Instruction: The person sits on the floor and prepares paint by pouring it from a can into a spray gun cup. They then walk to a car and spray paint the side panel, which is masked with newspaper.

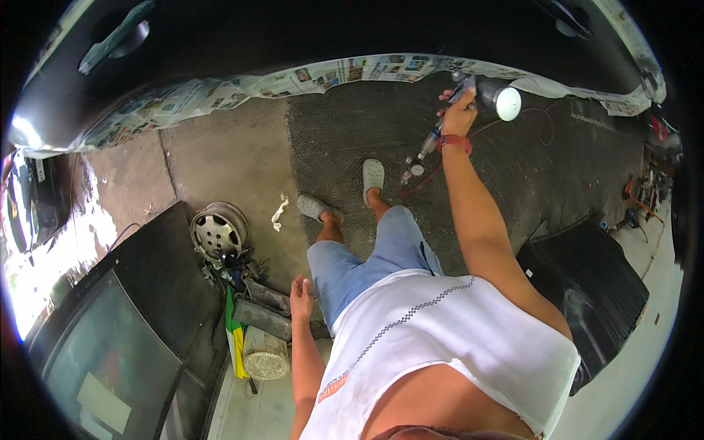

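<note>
My right hand is wrapped round the grip of a spray gun, its arm stretched forward. The gun carries a dark cup with a white round end. Below the grip hang a fitting and a small pressure gauge, with a thin reddish hose trailing off. Just beyond the gun is a glossy black car door panel with a handle. Newspaper masking lines its lower edge. My left hand hangs low by my left thigh, fingers loosely apart and holding nothing.
A dark mat lies under my feet. To the left stand a wheel rim, a loose car door and a round tin. A black ribbed panel leans at the right. The hose loops over the floor.
</note>
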A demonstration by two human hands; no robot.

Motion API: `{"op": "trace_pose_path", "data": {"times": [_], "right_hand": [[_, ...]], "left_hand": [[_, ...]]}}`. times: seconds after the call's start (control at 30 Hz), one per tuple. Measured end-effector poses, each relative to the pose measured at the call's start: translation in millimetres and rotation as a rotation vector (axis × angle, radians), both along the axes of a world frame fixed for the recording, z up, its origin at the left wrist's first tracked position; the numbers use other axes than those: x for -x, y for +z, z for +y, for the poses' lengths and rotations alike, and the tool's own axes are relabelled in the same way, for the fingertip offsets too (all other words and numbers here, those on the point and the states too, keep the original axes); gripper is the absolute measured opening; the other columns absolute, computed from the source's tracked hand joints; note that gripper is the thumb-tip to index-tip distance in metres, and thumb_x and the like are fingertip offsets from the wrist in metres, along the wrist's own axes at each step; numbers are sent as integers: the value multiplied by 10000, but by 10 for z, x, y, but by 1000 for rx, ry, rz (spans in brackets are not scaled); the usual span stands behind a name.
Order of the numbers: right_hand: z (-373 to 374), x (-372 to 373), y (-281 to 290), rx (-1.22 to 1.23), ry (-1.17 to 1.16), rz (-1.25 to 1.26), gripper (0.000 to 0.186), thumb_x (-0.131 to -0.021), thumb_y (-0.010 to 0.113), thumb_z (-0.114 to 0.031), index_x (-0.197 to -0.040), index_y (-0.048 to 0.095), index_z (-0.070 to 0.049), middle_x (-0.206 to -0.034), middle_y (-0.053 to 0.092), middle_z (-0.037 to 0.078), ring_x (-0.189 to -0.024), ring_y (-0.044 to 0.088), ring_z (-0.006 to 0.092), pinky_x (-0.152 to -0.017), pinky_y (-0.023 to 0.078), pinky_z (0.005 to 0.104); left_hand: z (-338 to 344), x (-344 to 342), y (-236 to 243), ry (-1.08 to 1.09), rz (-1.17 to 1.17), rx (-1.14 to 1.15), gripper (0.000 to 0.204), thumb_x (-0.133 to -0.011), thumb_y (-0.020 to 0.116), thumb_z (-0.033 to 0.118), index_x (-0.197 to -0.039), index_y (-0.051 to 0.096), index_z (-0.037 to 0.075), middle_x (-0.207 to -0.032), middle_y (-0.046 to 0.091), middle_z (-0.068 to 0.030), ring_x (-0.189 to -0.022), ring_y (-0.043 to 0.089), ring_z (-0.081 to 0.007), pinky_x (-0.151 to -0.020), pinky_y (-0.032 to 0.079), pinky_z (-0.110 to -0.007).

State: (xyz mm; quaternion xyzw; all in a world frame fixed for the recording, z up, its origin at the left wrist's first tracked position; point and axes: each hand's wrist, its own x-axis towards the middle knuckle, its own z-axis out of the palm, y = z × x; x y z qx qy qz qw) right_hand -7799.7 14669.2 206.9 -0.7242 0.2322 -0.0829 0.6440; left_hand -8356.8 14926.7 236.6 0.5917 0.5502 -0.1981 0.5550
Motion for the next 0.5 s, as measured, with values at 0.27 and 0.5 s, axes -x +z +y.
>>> {"op": "trace_pose_path", "data": {"times": [0.27,0.5], "right_hand": [[1995,889,289,-178,427,105,493,-1071,425,-460,-1082,626,-10,-882,696,92,-721,683,154,-432,480,262],[3821,1604,613,-226,534,12,507,-1050,473,-485,-936,636,-19,-758,673,55,-642,662,134,-410,458,261]], "left_hand": [[473,572,-181,2,10,-22,495,-1048,566,345,-1403,523,4,-1352,612,-169,-1255,578,-250,-1062,438,-351],[1293,970,-113,190,-44,-86,539,-1046,558,386,-1423,513,5,-1372,600,-132,-1201,592,-224,-1060,434,-353]]}}
